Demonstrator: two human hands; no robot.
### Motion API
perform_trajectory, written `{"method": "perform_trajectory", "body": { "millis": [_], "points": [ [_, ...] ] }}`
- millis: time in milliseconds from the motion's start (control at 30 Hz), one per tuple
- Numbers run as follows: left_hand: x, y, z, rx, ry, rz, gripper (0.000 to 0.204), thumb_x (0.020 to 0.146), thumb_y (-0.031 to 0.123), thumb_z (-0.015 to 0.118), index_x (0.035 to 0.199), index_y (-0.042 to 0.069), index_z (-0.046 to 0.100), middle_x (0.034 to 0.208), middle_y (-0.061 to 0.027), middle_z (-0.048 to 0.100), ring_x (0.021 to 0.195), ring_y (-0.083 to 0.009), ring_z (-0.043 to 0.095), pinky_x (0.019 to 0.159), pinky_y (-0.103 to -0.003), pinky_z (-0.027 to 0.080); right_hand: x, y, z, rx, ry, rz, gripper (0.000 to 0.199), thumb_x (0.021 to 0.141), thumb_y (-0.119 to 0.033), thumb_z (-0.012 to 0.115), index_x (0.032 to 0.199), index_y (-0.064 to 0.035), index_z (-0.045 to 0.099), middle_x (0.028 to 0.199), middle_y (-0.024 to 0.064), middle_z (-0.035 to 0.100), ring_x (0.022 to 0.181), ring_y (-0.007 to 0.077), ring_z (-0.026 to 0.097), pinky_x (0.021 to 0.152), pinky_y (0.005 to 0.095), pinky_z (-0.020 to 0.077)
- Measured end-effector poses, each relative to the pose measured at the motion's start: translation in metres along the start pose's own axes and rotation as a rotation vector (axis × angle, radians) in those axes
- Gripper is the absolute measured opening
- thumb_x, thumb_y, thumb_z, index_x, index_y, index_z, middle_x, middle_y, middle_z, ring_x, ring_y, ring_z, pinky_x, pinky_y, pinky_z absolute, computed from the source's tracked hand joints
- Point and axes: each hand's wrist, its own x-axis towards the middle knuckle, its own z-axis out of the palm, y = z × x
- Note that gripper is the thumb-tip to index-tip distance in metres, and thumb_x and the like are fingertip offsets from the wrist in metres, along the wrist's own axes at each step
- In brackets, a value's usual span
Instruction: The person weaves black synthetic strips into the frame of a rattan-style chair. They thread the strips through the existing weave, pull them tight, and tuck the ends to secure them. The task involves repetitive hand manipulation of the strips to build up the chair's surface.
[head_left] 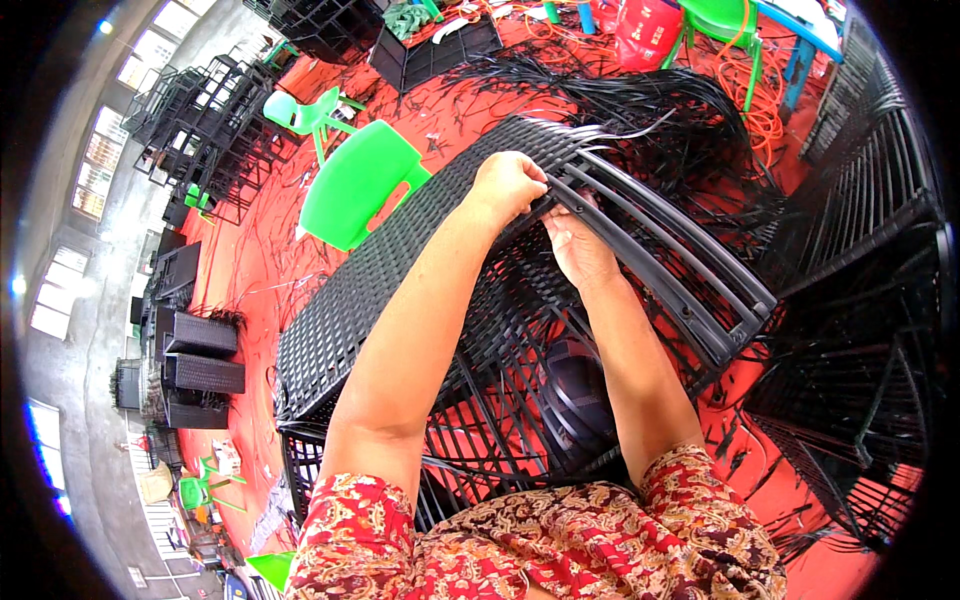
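Observation:
A black woven furniture piece [385,265] of flat plastic strips lies tilted in front of me, its weave broad on the left and its bare curved rails [665,255] running to the right. My left hand [508,185] is closed at the edge where weave meets rail, its fingers pinched on a thin black strip. Just to the right and below, my right hand [580,245] reaches up against the underside of the rail. Its fingers are curled, with the tips partly hidden by the rail, and what they hold I cannot make out. Loose strip ends [600,135] stick out beyond both hands.
Beyond the piece, a heap of loose black strips [650,105] covers the red floor [260,240]. A green plastic chair [360,185] stands to the left. Black woven frames [850,250] crowd the right side. A red bag [648,35] and tangled orange cord [765,115] lie far right.

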Motion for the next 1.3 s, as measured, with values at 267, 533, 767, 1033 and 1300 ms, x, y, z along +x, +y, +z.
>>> {"method": "perform_trajectory", "body": {
  "millis": [267, 533, 767, 1033, 1300],
  "points": [
    [-0.009, -0.017, 0.004, -0.437, 0.003, 0.094, 0.004, 0.075, 0.007, 0.062, 0.078, 0.006, 0.060, 0.065, 0.0026, 0.055, 0.049, -0.0046, 0.044, 0.043, -0.017, 0.031, -0.004, 0.005, -0.005, 0.025, 0.088, 0.058, 0.052, 0.067, 0.003, 0.061, 0.114, -0.0112, 0.044, 0.100, 0.0009, 0.056, 0.096, 0.0147, 0.053, 0.090, 0.0311, 0.0389],
    [0.008, 0.027, 0.001, -0.677, -0.067, 0.155, 0.006, 0.083, 0.008, 0.056, 0.087, 0.004, 0.055, 0.068, -0.0030, 0.058, 0.045, -0.0051, 0.048, 0.036, -0.016, 0.033, -0.006, 0.004, -0.015, -0.023, 0.239, 0.142, 0.045, 0.073, -0.010, 0.065, 0.114, -0.0134, 0.046, 0.102, 0.0004, 0.056, 0.096, 0.0175, 0.052, 0.086, 0.0335, 0.0365],
    [0.007, 0.017, 0.012, -0.584, -0.122, 0.022, 0.010, 0.082, 0.011, 0.059, 0.088, 0.003, 0.057, 0.065, -0.0015, 0.056, 0.044, -0.0046, 0.046, 0.034, -0.017, 0.031, -0.001, -0.012, -0.017, 0.122, 0.119, -0.130, 0.023, 0.074, -0.005, 0.063, 0.097, -0.0068, 0.059, 0.100, 0.0063, 0.061, 0.094, 0.0177, 0.057, 0.080, 0.0304, 0.0460],
    [0.011, 0.017, -0.004, -0.298, -0.222, -0.203, 0.010, 0.077, 0.010, 0.058, 0.069, 0.004, 0.056, 0.054, -0.0012, 0.050, 0.037, -0.0071, 0.039, 0.032, -0.020, 0.024, 0.000, -0.009, -0.025, 0.192, 0.095, -0.082, 0.024, 0.074, -0.005, 0.064, 0.097, -0.0057, 0.061, 0.099, 0.0047, 0.061, 0.088, 0.0155, 0.059, 0.077, 0.0285, 0.0483],
    [0.034, 0.031, 0.008, -0.005, -0.259, -0.206, 0.018, 0.077, 0.017, 0.061, 0.063, 0.008, 0.054, 0.051, 0.0014, 0.045, 0.035, -0.0075, 0.033, 0.033, -0.023, 0.022, 0.004, -0.011, -0.028, 0.129, 0.077, -0.096, 0.025, 0.074, -0.003, 0.063, 0.099, -0.0048, 0.060, 0.097, 0.0046, 0.061, 0.086, 0.0138, 0.059, 0.073, 0.0277, 0.0491]
  ]
}}
